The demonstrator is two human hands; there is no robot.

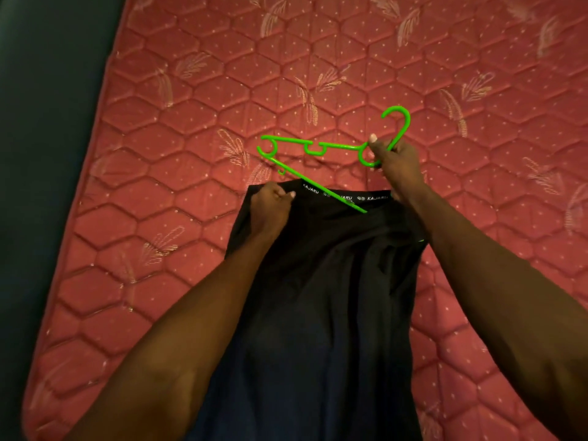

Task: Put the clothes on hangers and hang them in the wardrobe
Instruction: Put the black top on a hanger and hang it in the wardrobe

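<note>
At the centre of the frame, your right hand (393, 160) grips the green hanger (318, 151) near the base of its hook, while your left hand (270, 206) pinches the top edge of the black garment (324, 281), which lies on the red mattress (191, 106). One hanger arm has slipped inside the garment's opening; the other is still outside. Hanging is barely begun, and no wardrobe is in view.

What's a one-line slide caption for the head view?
Over a red quilted mattress, left hand grips the black garment edge while right hand feeds in a green hanger.
</note>
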